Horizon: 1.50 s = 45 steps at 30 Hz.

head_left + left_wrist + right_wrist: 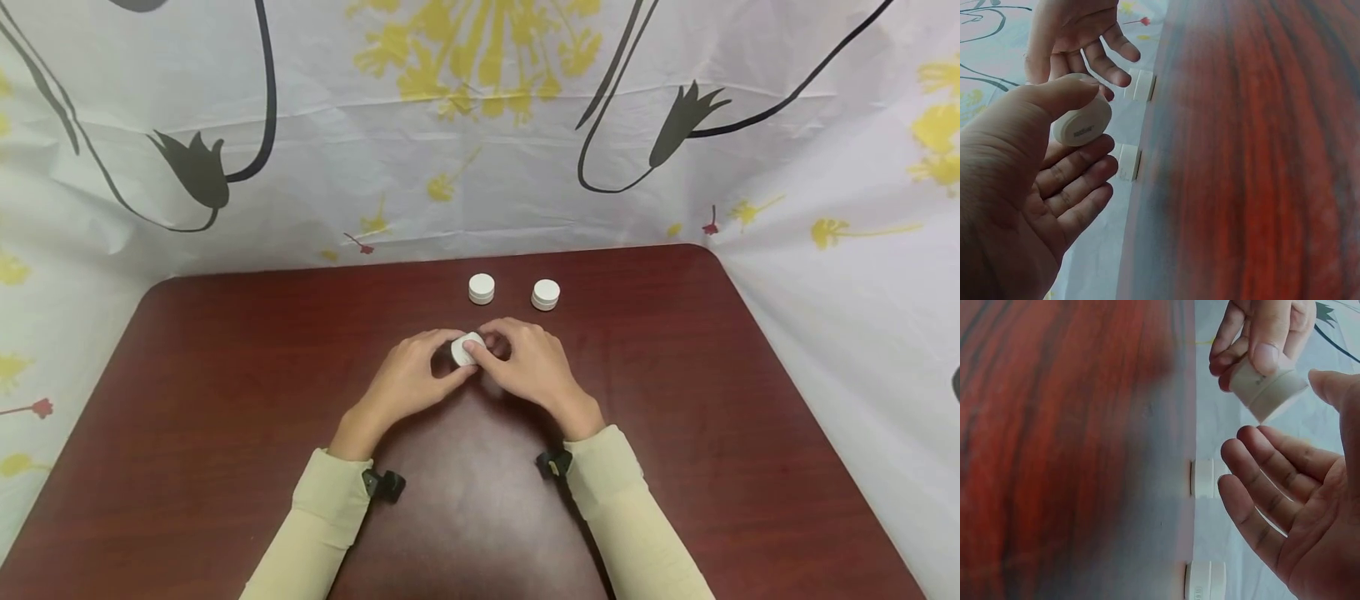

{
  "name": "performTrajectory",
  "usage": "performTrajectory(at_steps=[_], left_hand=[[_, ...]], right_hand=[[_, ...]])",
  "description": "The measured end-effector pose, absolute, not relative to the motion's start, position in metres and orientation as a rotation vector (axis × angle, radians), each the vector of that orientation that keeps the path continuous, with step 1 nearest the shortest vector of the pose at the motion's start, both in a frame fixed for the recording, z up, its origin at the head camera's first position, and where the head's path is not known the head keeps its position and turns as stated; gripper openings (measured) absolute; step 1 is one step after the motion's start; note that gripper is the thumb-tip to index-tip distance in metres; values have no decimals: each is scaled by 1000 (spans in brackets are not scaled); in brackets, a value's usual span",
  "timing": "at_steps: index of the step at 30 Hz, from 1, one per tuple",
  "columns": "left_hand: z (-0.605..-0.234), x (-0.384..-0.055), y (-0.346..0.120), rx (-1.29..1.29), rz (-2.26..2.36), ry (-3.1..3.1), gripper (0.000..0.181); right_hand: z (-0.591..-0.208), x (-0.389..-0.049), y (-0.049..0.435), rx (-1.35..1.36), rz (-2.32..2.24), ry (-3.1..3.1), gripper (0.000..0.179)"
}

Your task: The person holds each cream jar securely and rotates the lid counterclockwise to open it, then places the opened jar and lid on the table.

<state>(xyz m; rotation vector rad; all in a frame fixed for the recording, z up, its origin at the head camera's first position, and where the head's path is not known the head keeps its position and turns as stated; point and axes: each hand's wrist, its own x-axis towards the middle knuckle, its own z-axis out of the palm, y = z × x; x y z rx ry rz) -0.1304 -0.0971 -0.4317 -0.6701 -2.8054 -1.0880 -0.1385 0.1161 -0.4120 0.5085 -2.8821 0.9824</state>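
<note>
Head view: the left hand (411, 371) curves around a white round container (462, 353), its thumb and fingers forming a loop that closes at the container; the right hand (534, 360) meets it from the opposite side, its thumb lying over the container's top face. Both forearms, in pale sleeves (330, 508) with black wrist devices (555, 463), converge from the lower edge, bringing the fingertips together above the table (225, 358). A first standing container (482, 289) sits just beyond the fingertips; a second standing container (545, 295) sits beyond the right hand's fingers. A patterned cloth (525, 183) hangs past the table's far edge. Left wrist view: the left thumb presses the container's face against the fingers beneath it in a pinch, while the other left fingers extend slightly bent and close together. The right hand's fingers are relaxed and spaced apart behind the container. A small dark marking (1084, 132) shows on the face below the left thumb, illegible here. Right wrist view: the right palm faces the camera with fingers extended; its thumb tip lies at the container's edge, contact uncertain. The tilted container's side and seam (1267, 388), unclear from the head, appear beneath the left thumb.
</note>
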Motion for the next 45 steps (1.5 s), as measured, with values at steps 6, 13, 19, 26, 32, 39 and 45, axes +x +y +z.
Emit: performTrajectory(at_steps=[6,13,19,26,32,39,45], left_hand=[[-433,-129,-96,-661,-1100,-2787,46],[-433,-129,-96,-653,-1088,-2797,46],[-430,-127,-96,-641,-1099,-2800,47],[-432,-123,-97,-641,-1095,-2825,47],[-430,-126,-99,-645,-1091,-2808,45],[-429,-128,-97,-657,-1085,-2801,47],[-429,-128,-96,-670,-1100,-2767,45]], right_hand=[[-410,-139,116,497,976,-2904,33],[-411,-140,115,532,986,-2896,31],[-412,-139,115,566,999,-2875,29],[-413,-134,115,612,987,-2892,27],[-410,-135,114,647,983,-2864,27],[-407,-134,116,639,948,-2873,37],[-407,-134,117,578,895,-2893,48]])
